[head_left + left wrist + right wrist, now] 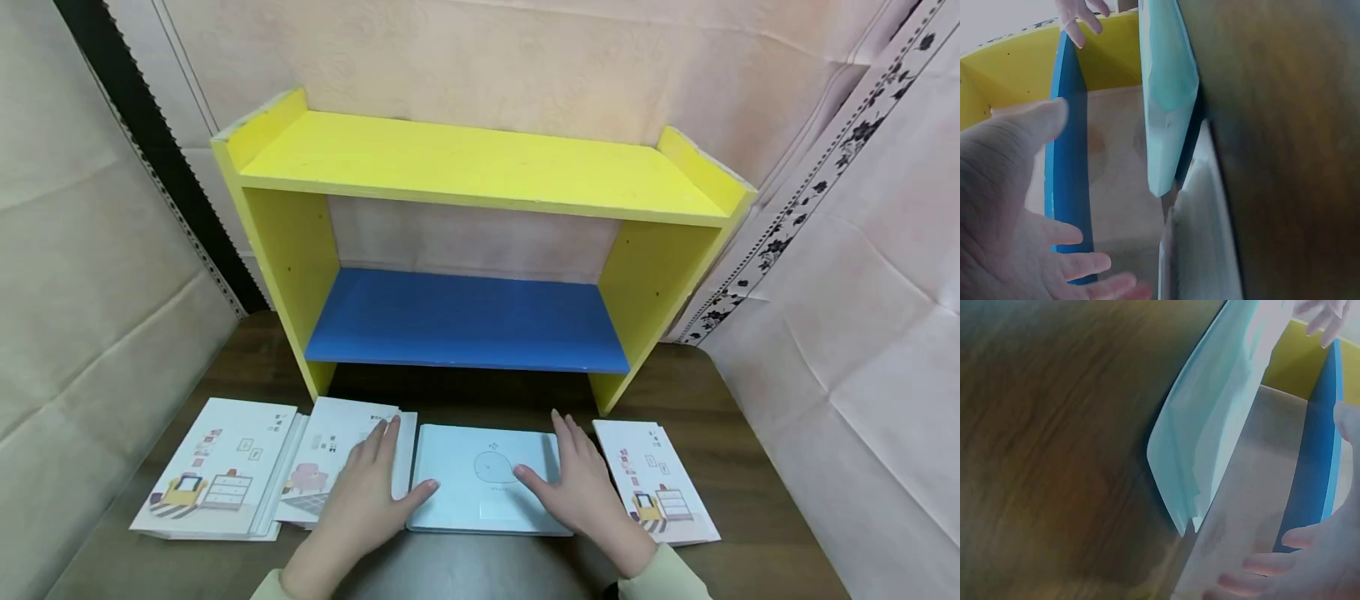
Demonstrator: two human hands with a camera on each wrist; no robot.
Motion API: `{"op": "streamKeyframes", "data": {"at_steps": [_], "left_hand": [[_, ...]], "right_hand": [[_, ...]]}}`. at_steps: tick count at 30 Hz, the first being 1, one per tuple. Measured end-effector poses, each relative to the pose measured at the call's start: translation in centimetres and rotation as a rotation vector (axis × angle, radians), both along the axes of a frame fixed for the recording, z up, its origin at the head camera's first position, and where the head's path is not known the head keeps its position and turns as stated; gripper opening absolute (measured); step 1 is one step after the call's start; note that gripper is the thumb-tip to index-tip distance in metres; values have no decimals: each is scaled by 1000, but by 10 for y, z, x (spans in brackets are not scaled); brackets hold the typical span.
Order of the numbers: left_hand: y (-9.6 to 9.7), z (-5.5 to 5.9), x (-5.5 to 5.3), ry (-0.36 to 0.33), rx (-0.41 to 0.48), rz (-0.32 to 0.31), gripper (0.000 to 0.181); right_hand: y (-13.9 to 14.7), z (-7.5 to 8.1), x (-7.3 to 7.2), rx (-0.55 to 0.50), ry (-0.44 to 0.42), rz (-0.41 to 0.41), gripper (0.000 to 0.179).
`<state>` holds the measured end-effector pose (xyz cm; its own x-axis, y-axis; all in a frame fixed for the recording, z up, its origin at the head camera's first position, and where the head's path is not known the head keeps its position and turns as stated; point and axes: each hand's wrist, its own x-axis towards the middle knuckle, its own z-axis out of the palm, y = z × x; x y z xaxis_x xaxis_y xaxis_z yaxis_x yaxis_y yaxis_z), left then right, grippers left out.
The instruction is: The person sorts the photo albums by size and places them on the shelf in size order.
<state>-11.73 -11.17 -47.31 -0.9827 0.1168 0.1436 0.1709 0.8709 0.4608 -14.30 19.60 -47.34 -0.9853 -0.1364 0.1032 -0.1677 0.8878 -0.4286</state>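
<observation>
A small stack of light blue booklets (461, 483) lies flat on the table, with a circle outline on its cover. My left hand (367, 492) hovers over its left side, fingers spread and thumb pointing inward. Over its right side is my right hand (579, 487), spread in the same way. Both wrist views show a gap between the hands and the light blue covers (1169, 106), and neither hand holds anything. White booklets (341, 437) with a pink drawing lie partly under the left hand. Right of the right hand are more white booklets (663, 479) with a yellow drawing.
Another stack of white booklets (217, 458) lies at the far left of the brown table (757, 533). Behind the booklets stands a yellow shelf unit (480, 162) with a blue middle board (465, 321). Pale cloth (847, 367) hangs around the sides and back.
</observation>
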Motion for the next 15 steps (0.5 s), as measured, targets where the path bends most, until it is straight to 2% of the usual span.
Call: {"op": "streamKeyframes", "data": {"at_steps": [2,5,9,15], "left_hand": [[2,-1,0,-36,68,1,107],[6,-3,0,-66,123,1,111],[11,-5,-1,-90,172,-2,112],[19,-7,-3,-183,211,-9,105]], "right_hand": [[2,0,1,-61,-69,-32,108],[4,0,1,-90,-131,-78,112],[4,-2,0,-101,-184,-114,116],[4,-7,-1,-71,-299,-143,125]]}}
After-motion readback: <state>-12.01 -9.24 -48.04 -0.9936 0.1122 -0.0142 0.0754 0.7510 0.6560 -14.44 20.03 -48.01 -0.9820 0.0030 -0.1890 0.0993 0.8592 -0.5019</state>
